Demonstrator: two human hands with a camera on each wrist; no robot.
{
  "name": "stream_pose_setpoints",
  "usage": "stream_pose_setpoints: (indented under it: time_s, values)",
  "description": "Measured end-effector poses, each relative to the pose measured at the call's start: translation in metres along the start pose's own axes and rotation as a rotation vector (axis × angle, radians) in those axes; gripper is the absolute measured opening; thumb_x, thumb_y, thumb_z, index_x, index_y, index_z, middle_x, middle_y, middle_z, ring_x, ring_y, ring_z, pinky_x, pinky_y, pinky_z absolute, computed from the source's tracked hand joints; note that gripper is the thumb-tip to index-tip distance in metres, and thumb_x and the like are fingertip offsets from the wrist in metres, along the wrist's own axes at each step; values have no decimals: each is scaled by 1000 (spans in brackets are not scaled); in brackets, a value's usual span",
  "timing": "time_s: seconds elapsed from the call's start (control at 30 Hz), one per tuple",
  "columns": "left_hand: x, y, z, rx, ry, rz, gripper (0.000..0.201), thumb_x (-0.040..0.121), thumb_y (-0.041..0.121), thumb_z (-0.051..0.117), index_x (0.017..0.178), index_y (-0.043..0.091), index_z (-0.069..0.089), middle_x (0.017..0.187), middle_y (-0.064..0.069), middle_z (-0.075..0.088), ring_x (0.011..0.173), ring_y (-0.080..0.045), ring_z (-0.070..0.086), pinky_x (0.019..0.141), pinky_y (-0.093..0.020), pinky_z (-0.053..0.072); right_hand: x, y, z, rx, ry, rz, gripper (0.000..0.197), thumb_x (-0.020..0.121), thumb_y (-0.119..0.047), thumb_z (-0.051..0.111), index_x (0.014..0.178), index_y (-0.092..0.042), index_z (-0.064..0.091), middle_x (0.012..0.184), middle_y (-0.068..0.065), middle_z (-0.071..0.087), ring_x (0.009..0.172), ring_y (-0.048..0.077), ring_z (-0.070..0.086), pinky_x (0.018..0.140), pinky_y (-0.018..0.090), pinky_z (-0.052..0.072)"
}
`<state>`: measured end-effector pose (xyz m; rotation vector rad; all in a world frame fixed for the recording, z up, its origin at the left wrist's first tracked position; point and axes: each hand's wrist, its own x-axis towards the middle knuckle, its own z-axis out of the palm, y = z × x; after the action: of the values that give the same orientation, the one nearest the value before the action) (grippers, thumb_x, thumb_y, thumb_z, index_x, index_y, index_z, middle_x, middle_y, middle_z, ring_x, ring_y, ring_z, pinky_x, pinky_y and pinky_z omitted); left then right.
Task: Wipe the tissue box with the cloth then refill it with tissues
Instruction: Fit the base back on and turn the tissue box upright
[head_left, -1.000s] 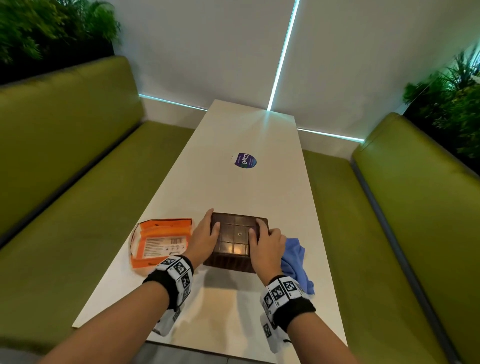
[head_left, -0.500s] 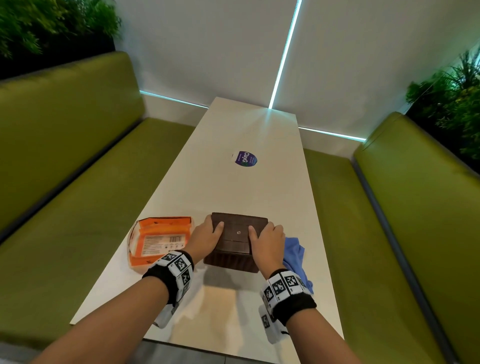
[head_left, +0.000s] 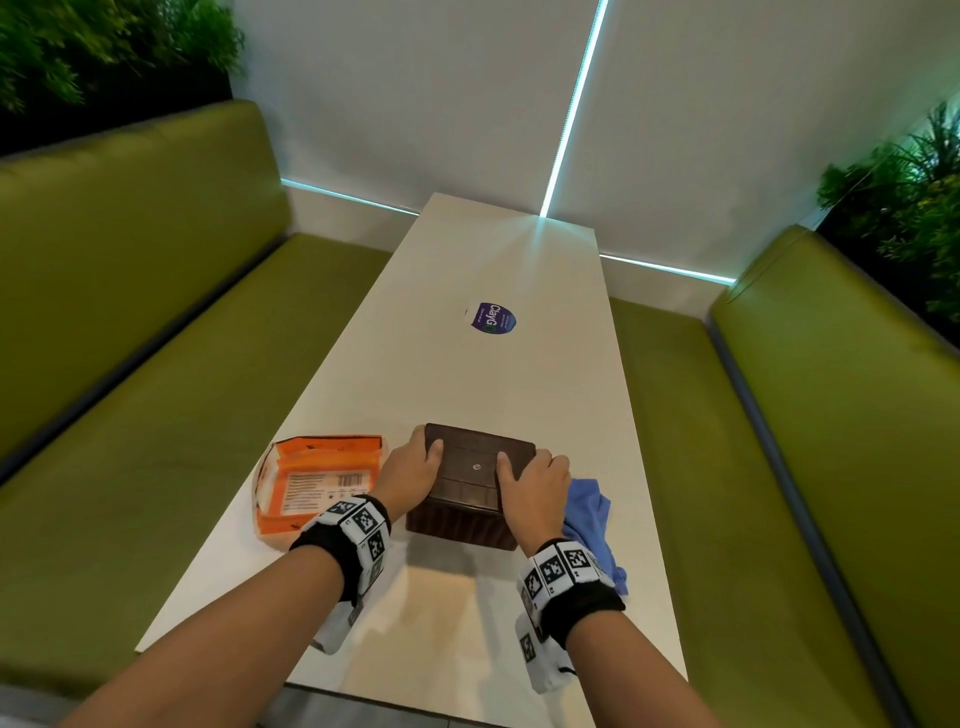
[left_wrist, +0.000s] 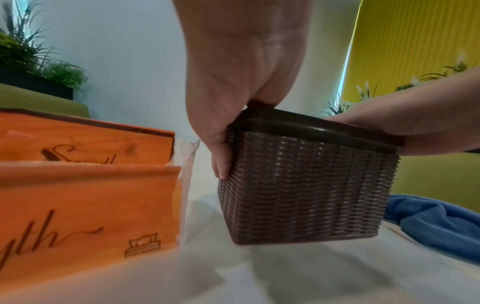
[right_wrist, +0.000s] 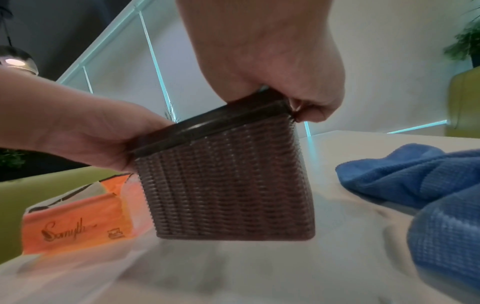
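Thumbs now atop lid, both hands (head_left: 470, 470) clasping tissue box (left_wrist: 306, 185) sides, forearms angled inward.

Head view: high, facing down along the tabletop (head_left: 498, 395). Wrist views: low, close, both framing the box (left_wrist: 306, 185).

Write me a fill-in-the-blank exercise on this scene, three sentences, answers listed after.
1. Both the left hand and the right hand hold the brown woven ____ by its lid.
2. The cloth lying beside the right hand is ____ in colour.
3. The orange tissue pack lies on the table beside the ____ hand.

Answers: tissue box; blue; left
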<state>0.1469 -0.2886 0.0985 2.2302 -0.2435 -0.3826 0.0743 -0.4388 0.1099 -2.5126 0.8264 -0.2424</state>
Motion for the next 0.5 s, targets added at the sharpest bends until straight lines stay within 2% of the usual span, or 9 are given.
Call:
stream_pose_setpoints:
  time_s: [0.07, 0.13, 0.23, 0.33, 0.43, 0.5]
  values:
    - [-1, 0, -1, -3, -12, 3, 44, 104, 37, 33, 137, 10, 37, 119, -15, 65, 107, -32, 63, 91, -42, 52, 4, 1, 2, 118, -34, 73, 61, 92, -51, 51, 130, -4, 44, 126, 16, 45, 113, 30, 47, 96, 36, 40]
    - [-3, 0, -1, -3, -14, 3, 48, 103, 39, 34, 142, 11, 33, 120, -14, 65, 106, -31, 64, 90, -40, 53, 8, 4, 6, 347, -116, 184, 70, 85, -55, 58, 135, -10, 40, 129, 14, 45, 116, 30, 49, 98, 39, 44]
    - [-4, -2, 1, -52, -8, -3, 49, 103, 40, 35, 143, 13, 31, 120, -13, 65, 104, -30, 65, 89, -40, 54, 9, 11, 11, 640, -229, 307, 80, 72, -64, 67, 132, -17, 43, 124, 8, 57, 109, 24, 59, 97, 41, 51]
    - [-6, -5, 4, -95, -7, -21, 51, 102, 44, 33, 145, 16, 30, 119, -12, 64, 105, -30, 64, 91, -40, 53, 9, 18, 14, 703, -288, 338, 85, 63, -72, 65, 130, -20, 50, 120, 5, 60, 107, 24, 61, 96, 43, 52]
    - [-6, -8, 7, -161, 10, -44, 47, 103, 45, 29, 138, 16, 41, 116, -11, 65, 104, -29, 63, 92, -42, 51, 10, 20, 14, 701, -332, 300, 83, 63, -76, 63, 127, -24, 55, 119, 1, 62, 111, 23, 60, 100, 43, 49]
    - [-7, -7, 8, -173, 21, -62, 46, 103, 44, 27, 134, 15, 44, 114, -11, 65, 103, -29, 62, 92, -41, 50, 10, 23, 14, 748, -398, 317, 89, 55, -81, 67, 124, -25, 58, 116, -2, 68, 110, 22, 64, 99, 42, 50]
